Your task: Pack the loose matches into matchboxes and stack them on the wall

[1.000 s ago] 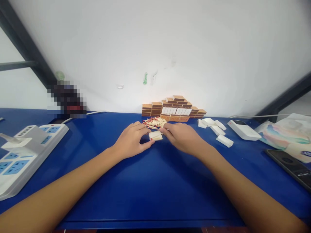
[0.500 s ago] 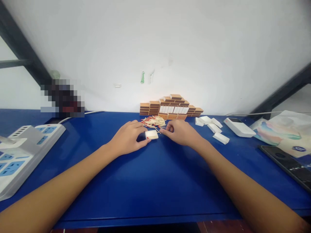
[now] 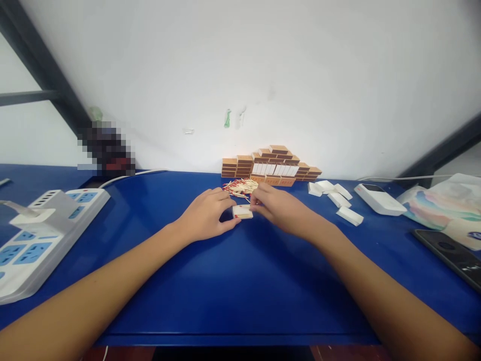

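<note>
A small white matchbox tray point(image 3: 242, 212) lies on the blue table with a few matches inside. My left hand point(image 3: 207, 214) steadies it from the left, thumb at the near corner and fingers on the far side. The right hand point(image 3: 280, 206) is over the tray's right end, thumb and fingertips pinched on a match whose red head shows just over the tray; most of its stick is hidden. Behind the tray spreads a pile of loose red-tipped matches point(image 3: 238, 187), partly covered by the right fingers.
Brown matchboxes point(image 3: 278, 165) are stacked against the wall behind the pile. Several white trays point(image 3: 338, 199) lie to the right, then a white device point(image 3: 379, 199), a plastic packet point(image 3: 432, 205) and a black phone point(image 3: 449, 253). A power strip point(image 3: 48, 250) occupies the left side.
My right hand has moved from the edge of the match pile to the tray's right end, its fingertips now over it. The left hand stays at the tray. The view has shifted slightly left.
</note>
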